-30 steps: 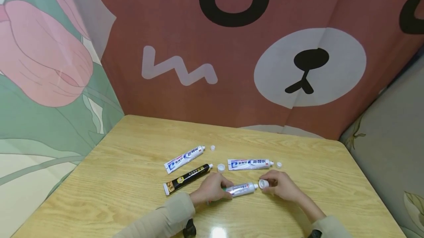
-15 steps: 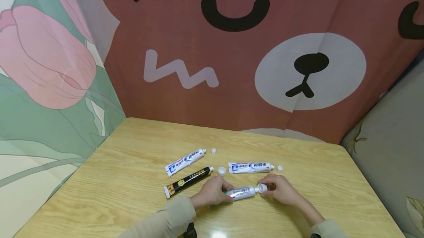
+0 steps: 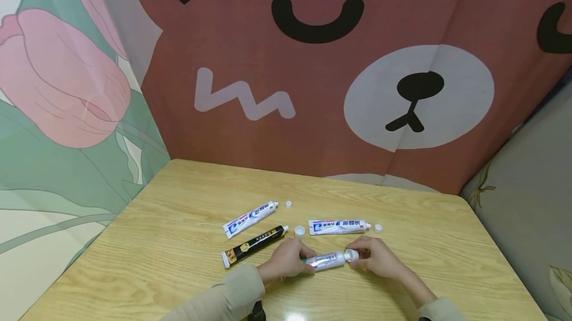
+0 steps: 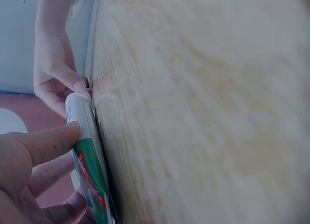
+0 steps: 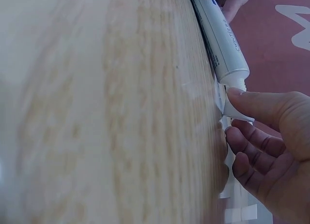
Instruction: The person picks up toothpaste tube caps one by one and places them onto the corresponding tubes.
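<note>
My left hand (image 3: pixel 289 257) grips a white-and-green toothpaste tube (image 3: pixel 327 261) by its body, thumb on one side and fingers on the other, as the left wrist view shows. The tube lies low over the table, nozzle pointing right. My right hand (image 3: pixel 379 257) pinches a white cap (image 3: pixel 352 255) between thumb and fingers, right at the nozzle. In the right wrist view the thumb overlaps the cap (image 5: pixel 235 110) just past the tube's shoulder (image 5: pixel 227 64). The tube's tail is mostly hidden under the left hand.
Beyond the hands on the wooden table (image 3: pixel 178 197) lie a black toothpaste tube (image 3: pixel 255 245), a white-and-blue tube (image 3: pixel 251 219) and another white-and-blue tube (image 3: pixel 338 226), all uncapped. Loose white caps sit near their nozzles: one cap (image 3: pixel 288 204), a larger cap (image 3: pixel 299 231) and a small cap (image 3: pixel 378 228).
My right hand has brought the cap leftward, from a small gap off the nozzle to right against it. The left hand keeps its grip on the tube. The head view has tilted slightly up.
</note>
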`<state>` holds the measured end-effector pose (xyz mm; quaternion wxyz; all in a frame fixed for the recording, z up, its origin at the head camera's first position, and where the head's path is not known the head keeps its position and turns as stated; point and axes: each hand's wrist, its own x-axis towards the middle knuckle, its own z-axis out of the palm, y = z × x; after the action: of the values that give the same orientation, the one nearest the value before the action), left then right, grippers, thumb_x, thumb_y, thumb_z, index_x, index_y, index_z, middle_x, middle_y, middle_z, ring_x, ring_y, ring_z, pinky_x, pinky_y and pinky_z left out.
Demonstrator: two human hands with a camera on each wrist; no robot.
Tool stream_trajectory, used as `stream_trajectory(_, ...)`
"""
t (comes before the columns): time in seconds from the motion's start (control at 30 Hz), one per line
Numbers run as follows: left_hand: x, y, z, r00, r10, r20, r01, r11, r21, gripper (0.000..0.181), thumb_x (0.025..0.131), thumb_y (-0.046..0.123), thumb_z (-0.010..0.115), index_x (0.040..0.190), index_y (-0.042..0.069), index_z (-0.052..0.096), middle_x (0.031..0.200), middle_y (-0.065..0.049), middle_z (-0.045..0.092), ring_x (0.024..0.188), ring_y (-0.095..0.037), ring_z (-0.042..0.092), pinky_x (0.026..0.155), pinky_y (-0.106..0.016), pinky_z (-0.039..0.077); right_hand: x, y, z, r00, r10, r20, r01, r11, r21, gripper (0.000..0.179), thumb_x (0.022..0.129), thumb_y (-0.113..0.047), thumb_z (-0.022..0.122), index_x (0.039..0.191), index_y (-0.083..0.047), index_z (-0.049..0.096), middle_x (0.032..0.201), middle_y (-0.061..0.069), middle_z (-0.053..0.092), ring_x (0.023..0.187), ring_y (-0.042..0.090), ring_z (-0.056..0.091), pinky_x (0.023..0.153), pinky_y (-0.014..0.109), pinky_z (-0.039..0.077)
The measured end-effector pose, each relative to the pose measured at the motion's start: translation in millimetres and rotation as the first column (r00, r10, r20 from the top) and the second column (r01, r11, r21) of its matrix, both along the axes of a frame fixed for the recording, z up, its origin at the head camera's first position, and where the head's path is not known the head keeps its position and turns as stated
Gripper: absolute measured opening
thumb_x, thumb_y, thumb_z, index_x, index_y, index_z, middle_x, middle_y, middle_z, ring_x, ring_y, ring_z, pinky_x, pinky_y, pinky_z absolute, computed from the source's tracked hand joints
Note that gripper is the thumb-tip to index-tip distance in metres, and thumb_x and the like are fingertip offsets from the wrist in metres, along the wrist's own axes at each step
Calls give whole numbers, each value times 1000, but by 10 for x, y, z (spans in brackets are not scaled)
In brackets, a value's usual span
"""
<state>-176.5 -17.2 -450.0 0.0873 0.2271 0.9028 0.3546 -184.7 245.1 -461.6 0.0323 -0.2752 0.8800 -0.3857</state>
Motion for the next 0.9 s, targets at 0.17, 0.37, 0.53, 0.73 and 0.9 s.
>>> stream_trajectory(0.17, 2, 3, 7, 1000, -1, -9, 1, 1000, -11, 31, 63, 19, 82, 93, 16, 73, 90, 6, 69, 68, -1, 50, 60, -17, 37, 4, -21, -5, 999, 12, -34, -12, 1000, 2, 38, 70, -16, 76, 101, 3, 65, 84, -3, 57, 70, 6, 48, 59, 22, 43)
stream_trajectory(0.37, -5, 1, 2, 1000, -3, -21, 3, 1000, -14, 31, 63, 19, 82, 93, 17, 73, 89, 7, 70, 67, -1, 50, 59, -16, 37, 9, -41, -3, 1000, 12, -21, -12, 1000, 7, 39, 70, -16, 76, 103, 3, 65, 86, -3, 59, 71, 6, 48, 60, 22, 43)
stream_trajectory(0.53, -11, -1, -6, 1000, -7, -20, 7, 1000, -10, 31, 63, 19, 82, 93, 17, 73, 90, 7, 69, 67, 0, 50, 60, -16, 37, 14, -59, 9, 1000, 12, -20, -12, 1000, -1, 39, 70, -15, 76, 103, 3, 65, 87, -2, 60, 71, 7, 48, 60, 23, 43)
stream_trajectory(0.73, -11, 0, -7, 1000, -9, 3, 9, 1000, -1, 31, 63, 19, 82, 93, 17, 73, 91, 7, 69, 69, 0, 51, 61, -17, 38, 3, -71, 10, 1000, 5, 11, -5, 1000, -7, 40, 70, -14, 76, 103, 4, 64, 90, 3, 61, 72, 9, 50, 61, 23, 44)
stream_trajectory(0.9, -13, -3, -9, 1000, -10, 9, 10, 1000, 1, 31, 64, 18, 82, 93, 17, 73, 92, 6, 69, 70, -1, 51, 62, -17, 38, 90, -158, 178, 997, -21, 71, 23, 999, -26, 31, 70, -3, 75, 98, 6, 62, 80, 7, 59, 65, 8, 49, 54, 21, 43)
